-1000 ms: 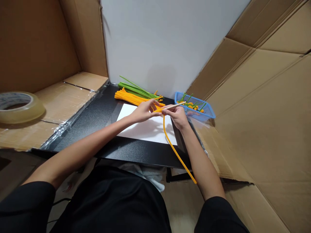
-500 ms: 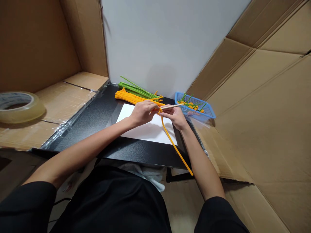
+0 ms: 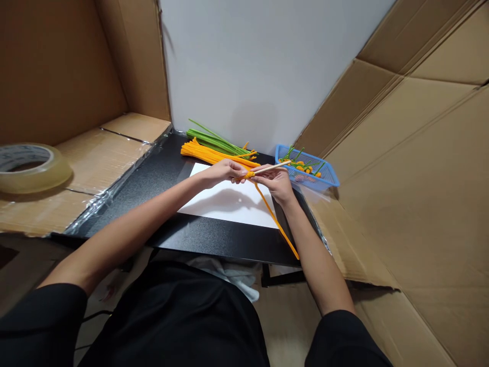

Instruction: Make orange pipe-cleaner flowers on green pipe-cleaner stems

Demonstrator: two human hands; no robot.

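My left hand (image 3: 221, 172) and my right hand (image 3: 278, 182) meet above a white sheet of paper (image 3: 225, 201) on a black table (image 3: 153, 178). Between them runs a thin wooden stick (image 3: 272, 167), pinched by my right hand, pointing toward the blue basket. An orange pipe cleaner (image 3: 275, 224) is coiled around the stick near my left fingertips, which pinch the coil. Its free tail hangs down past the table's front edge beside my right forearm.
Bundles of orange pipe cleaners (image 3: 202, 153) and green pipe cleaners (image 3: 214, 140) lie at the back of the table. A blue basket (image 3: 321, 176) with small orange and green pieces stands at the right. A roll of clear tape (image 3: 28, 168) rests on cardboard at the left. Cardboard walls enclose both sides.
The orange pipe cleaner's hanging tail has grown shorter and swung upward as more of it coils on the stick. My left hand has turned over the coil. The paper shifted slightly.
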